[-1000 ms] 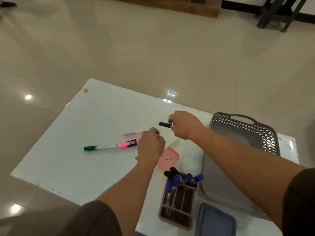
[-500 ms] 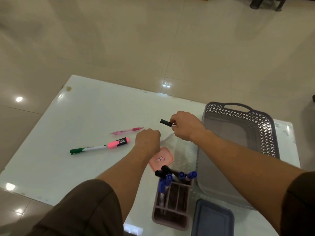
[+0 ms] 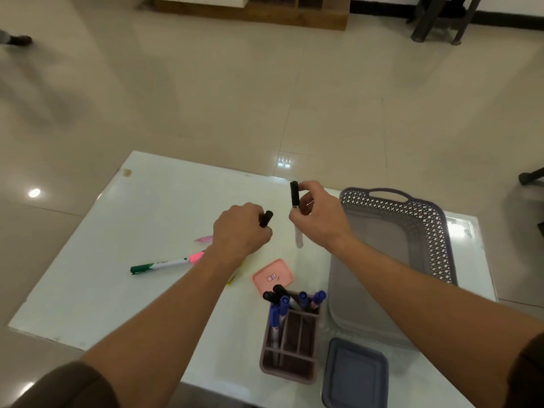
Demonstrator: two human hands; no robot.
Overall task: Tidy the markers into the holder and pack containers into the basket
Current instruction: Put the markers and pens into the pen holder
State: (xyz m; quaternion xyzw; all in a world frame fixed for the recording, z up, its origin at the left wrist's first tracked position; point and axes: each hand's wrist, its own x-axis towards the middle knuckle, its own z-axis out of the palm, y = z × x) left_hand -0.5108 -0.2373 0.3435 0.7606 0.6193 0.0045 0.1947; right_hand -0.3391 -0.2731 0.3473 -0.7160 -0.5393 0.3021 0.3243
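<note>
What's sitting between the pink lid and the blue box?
The marker holder, with blue-capped and black-capped markers standing in it, seen in the head view.

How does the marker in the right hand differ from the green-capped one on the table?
The black-capped white marker is pinched near upright by the right hand; the green-capped white marker lies flat on the white table. Black cap versus green. Both have white barrels.

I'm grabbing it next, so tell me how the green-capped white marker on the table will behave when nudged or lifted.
The green-capped white marker would probably roll: its barrel looks round and it lies flat on the glossy white table. It looks slim and plastic, so likely light and stiff. The pink highlighter at its end may shift too.
</note>
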